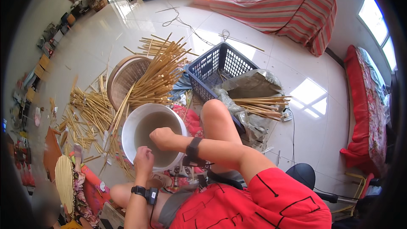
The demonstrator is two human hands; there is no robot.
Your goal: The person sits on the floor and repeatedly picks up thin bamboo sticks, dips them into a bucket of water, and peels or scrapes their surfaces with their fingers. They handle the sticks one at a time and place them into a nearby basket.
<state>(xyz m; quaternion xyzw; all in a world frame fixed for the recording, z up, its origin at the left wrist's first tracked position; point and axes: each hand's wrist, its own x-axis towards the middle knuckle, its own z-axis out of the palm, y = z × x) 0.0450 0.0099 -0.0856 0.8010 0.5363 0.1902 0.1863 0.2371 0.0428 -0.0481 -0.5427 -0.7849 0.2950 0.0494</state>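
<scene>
A white bucket (126, 133) of murky grey-brown water stands in front of my knees. Over the water, my right hand (162, 138) is closed in a fist, and anything inside it is hidden. My left hand (144, 159) is at the bucket's near left rim with its fingers curled together; what they hold, if anything, is too small to make out. Just beyond the bucket, a big bundle of thin tan sticks (161, 74) leans across a round woven basket (113, 85). More loose sticks (91, 106) lie in a heap to the left.
A dark blue plastic crate (203, 78) sits beyond my right knee, with grey plastic sheeting (254, 85) and another stick bundle (265, 107) by it. Striped cloth (275, 10) covers something at the back. A red-draped bed (356, 114) stands right. Another person's blurred form (46, 203) is lower left.
</scene>
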